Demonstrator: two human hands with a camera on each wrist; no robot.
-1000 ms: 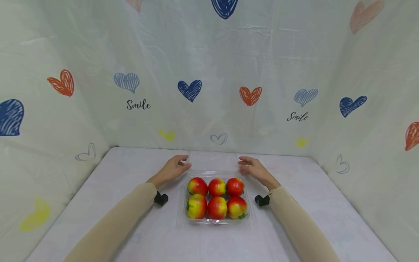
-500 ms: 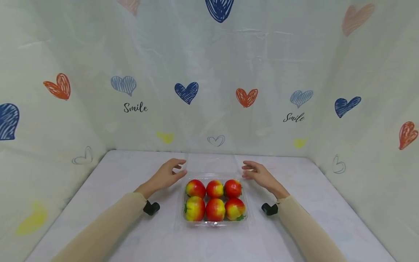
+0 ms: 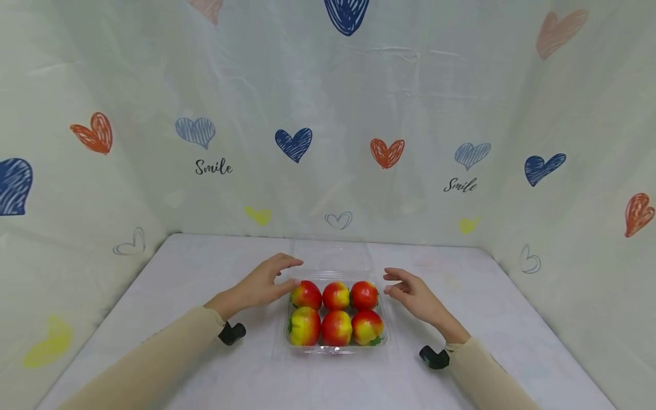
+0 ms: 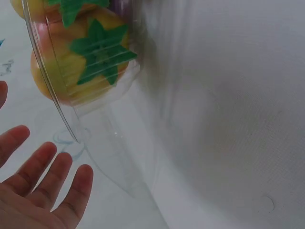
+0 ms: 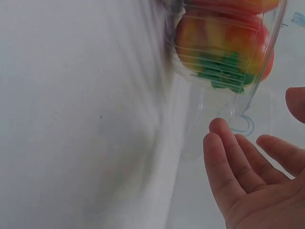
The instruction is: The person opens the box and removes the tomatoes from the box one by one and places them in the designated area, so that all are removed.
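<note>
Drawn back toward the person since half a second ago, the right hand (image 3: 417,296) hovers beside a clear plastic box (image 3: 335,350) on the white table (image 3: 338,387). Six red-and-yellow fruits (image 3: 336,328) fill it in two rows. The left hand (image 3: 258,285) flanks its other side. Both hands' fingers are apart, gripping nothing. Behind, the see-through lid (image 3: 330,256) is open before a heart-patterned curtain (image 3: 328,188).

Obstacles: clear container (image 3: 335,350), which six red-yellow fruits (image 3: 336,329) occupied in two rows; opened lid (image 3: 330,256), which extended behind it; left hand (image 3: 258,283), which crowded its far-left corner. Passage: table (image 3: 333,381) gave room in front, and between container and right hand (image 3: 416,297).
</note>
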